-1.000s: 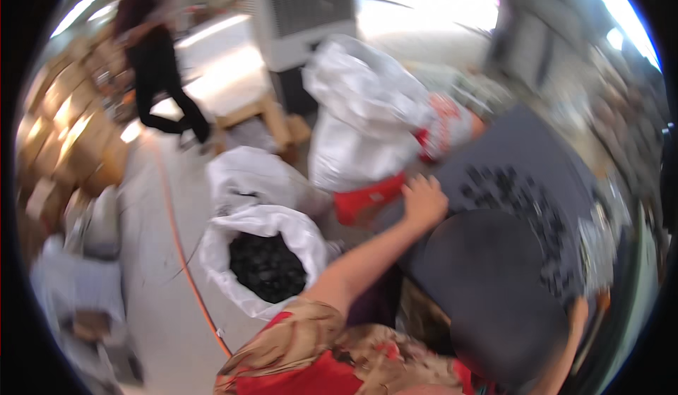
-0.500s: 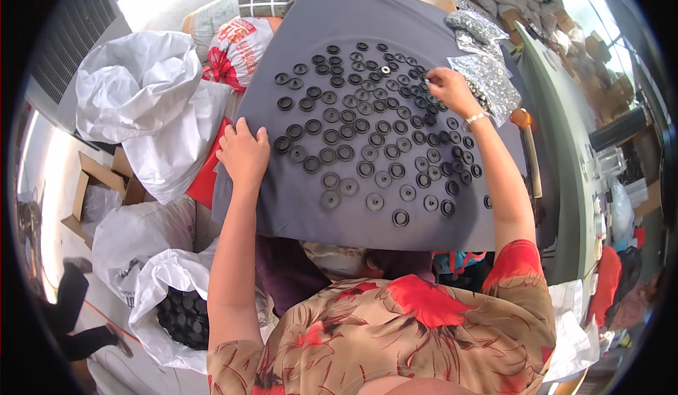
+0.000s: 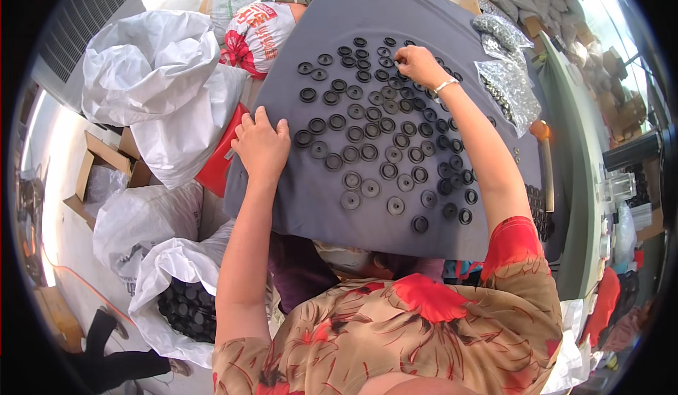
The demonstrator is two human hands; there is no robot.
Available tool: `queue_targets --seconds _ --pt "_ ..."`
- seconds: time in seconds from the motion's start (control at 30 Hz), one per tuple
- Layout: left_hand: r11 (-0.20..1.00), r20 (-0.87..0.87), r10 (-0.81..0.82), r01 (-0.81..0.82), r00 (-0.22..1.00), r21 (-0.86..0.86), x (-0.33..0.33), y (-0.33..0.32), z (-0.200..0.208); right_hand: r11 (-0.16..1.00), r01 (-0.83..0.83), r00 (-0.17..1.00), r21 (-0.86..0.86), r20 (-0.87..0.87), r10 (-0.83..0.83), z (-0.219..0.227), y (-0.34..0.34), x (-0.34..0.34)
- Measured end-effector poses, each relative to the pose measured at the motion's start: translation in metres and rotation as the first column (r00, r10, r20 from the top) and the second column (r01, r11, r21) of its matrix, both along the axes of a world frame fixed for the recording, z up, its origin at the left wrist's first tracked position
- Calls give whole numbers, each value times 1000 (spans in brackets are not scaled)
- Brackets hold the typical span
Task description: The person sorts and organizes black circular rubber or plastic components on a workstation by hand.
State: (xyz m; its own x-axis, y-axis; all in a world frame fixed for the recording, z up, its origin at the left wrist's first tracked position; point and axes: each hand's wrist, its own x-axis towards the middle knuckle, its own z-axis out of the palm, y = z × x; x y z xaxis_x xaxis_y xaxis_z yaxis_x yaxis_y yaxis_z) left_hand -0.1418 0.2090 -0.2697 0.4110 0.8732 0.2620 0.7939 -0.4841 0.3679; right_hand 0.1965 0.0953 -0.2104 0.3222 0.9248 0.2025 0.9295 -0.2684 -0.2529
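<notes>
Many round black discs (image 3: 351, 153), dished with a small centre hole, lie spread over a table under a dark grey cloth (image 3: 304, 208). My right hand (image 3: 422, 69) is over the far part of the spread, its thumb and fingers pinched together at the discs. Whatever sits between those fingertips is too small or hidden to make out. At the table's left edge my left hand (image 3: 261, 144) rests flat with fingers apart, holding nothing. Clear plastic bags of small shiny metal parts lie at the right: one bag (image 3: 519, 102) nearer, another bag (image 3: 503, 28) farther back.
A hammer (image 3: 548, 172) with an orange head lies along the right edge, beside a long green panel (image 3: 575, 183). To my left stand a large white sack (image 3: 152, 60), a cardboard box (image 3: 92, 176) and an open sack (image 3: 152, 324) of black discs. Another person's dark-clothed legs (image 3: 116, 367) show lower left.
My right hand has moved left across the discs, away from the metal-parts bag. The whole view has shifted slightly. My left hand stays at the table's edge.
</notes>
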Motion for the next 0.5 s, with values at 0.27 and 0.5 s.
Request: queue_targets --seconds 0.27,0.5 --pt "999 32 -30 31 999 -22 0 0 0 998 0 994 -66 108 7 -11 33 5" --pt "1000 27 -16 16 1000 6 -6 3 -2 991 -20 986 -133 164 42 -13 44 1"
